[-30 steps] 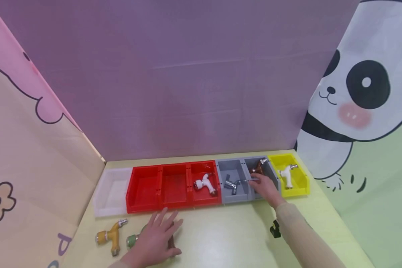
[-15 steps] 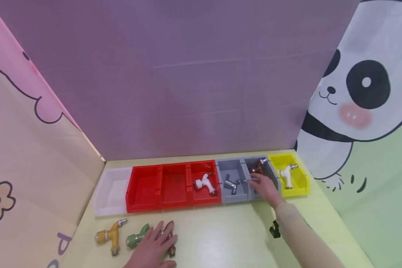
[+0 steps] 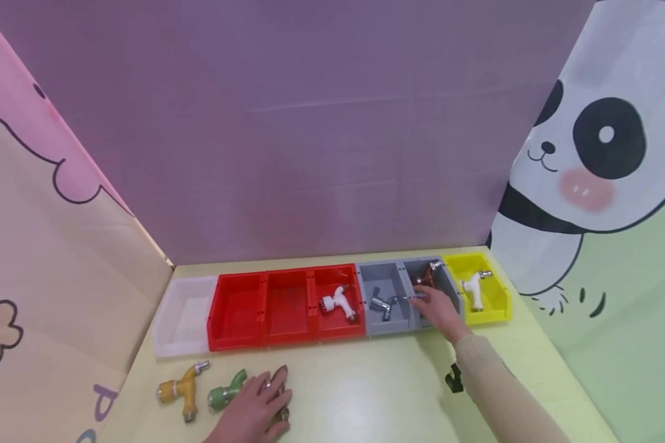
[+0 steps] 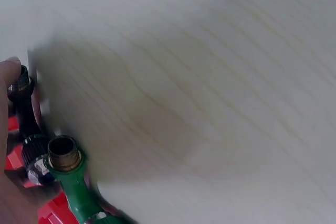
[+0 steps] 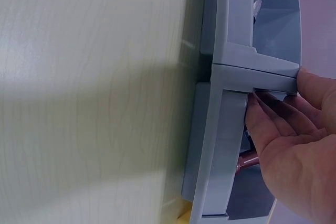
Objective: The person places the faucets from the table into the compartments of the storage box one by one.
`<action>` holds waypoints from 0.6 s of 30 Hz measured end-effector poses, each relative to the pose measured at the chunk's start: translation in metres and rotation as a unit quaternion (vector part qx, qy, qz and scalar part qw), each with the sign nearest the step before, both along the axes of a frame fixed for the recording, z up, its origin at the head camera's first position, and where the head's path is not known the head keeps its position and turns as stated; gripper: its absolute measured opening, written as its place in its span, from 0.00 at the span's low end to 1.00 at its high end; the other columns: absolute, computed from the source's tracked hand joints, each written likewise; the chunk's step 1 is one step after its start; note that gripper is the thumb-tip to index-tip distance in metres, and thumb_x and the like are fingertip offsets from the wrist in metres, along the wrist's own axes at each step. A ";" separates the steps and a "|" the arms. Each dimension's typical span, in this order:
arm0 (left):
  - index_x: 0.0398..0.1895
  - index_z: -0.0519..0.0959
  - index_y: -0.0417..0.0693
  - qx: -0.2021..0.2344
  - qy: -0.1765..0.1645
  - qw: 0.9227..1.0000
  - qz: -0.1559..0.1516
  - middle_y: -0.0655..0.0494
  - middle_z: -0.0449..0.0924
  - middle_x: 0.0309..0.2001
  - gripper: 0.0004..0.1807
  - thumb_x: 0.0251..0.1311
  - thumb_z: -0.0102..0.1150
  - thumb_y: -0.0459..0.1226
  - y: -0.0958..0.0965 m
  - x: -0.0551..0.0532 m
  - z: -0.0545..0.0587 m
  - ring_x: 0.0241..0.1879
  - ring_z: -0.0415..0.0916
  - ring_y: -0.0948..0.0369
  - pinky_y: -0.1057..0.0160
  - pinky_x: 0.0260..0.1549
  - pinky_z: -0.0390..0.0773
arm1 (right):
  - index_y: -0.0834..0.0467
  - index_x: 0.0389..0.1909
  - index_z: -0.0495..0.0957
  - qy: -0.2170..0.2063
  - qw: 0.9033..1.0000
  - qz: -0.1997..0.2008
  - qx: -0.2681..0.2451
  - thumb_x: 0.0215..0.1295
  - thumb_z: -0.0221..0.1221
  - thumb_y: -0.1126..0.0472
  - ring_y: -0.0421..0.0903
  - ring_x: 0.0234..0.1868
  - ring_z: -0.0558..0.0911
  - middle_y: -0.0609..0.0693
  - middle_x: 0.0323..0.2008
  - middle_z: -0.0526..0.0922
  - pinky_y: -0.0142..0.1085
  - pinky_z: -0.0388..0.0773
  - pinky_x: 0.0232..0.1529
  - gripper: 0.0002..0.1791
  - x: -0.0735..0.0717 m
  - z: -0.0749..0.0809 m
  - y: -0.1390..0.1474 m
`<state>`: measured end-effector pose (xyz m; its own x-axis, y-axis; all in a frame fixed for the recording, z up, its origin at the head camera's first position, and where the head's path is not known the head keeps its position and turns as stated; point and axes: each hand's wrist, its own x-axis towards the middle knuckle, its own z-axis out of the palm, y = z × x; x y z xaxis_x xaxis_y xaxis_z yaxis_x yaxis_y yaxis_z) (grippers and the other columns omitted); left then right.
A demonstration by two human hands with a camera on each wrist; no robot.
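Grey divider (image 5: 244,78) pinched by right hand (image 3: 439,311). Front-left of it, dark brown tap (image 4: 26,115) touched by left hand (image 3: 248,406); closure cannot be told. If lifted loosely, tap could be dropped; green tap (image 3: 220,397), farther left of divider, could be knocked through crowding.

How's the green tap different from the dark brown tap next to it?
The green tap is bright green, while the dark brown tap looks nearly black up close. In the head view, the green tap is on the left and the dark brown tap on the right. The left hand touches the dark brown tap's threaded end, but the green tap's threaded end is uncovered. Both lie on the table, partly hidden by that hand.
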<state>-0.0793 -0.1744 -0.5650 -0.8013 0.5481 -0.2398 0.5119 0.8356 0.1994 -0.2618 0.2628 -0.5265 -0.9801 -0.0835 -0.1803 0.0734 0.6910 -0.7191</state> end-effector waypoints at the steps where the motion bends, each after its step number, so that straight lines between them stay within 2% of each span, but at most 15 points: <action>1: 0.72 0.72 0.66 0.002 0.005 1.000 -0.005 0.54 0.60 0.78 0.35 0.68 0.47 0.68 0.000 0.000 0.001 0.70 0.65 0.48 0.39 0.67 0.69 | 0.63 0.72 0.68 0.002 1.000 0.000 0.001 0.77 0.56 0.52 0.64 0.64 0.77 0.66 0.67 0.74 0.57 0.75 0.63 0.29 0.000 0.000 0.000; 9: 0.73 0.71 0.64 0.007 0.057 0.997 -0.049 0.56 0.62 0.77 0.34 0.69 0.51 0.65 -0.004 -0.003 0.012 0.69 0.64 0.51 0.41 0.65 0.72 | 0.63 0.72 0.68 0.003 1.000 0.003 0.003 0.77 0.56 0.53 0.64 0.64 0.77 0.67 0.67 0.74 0.58 0.75 0.63 0.29 0.001 0.000 0.000; 15: 0.73 0.73 0.61 0.011 0.136 0.988 -0.067 0.54 0.66 0.76 0.35 0.65 0.62 0.60 -0.007 -0.018 0.022 0.71 0.65 0.48 0.39 0.66 0.70 | 0.62 0.72 0.68 -0.004 1.000 -0.001 0.000 0.77 0.56 0.52 0.64 0.64 0.77 0.66 0.67 0.74 0.58 0.75 0.63 0.29 0.001 0.001 0.000; 18: 0.73 0.72 0.59 0.000 0.148 0.987 -0.061 0.53 0.65 0.76 0.37 0.62 0.66 0.58 -0.007 -0.028 0.029 0.72 0.64 0.47 0.39 0.67 0.69 | 0.62 0.72 0.69 -0.003 1.000 -0.001 0.000 0.77 0.56 0.52 0.63 0.65 0.77 0.66 0.68 0.74 0.58 0.74 0.64 0.29 -0.001 0.000 0.000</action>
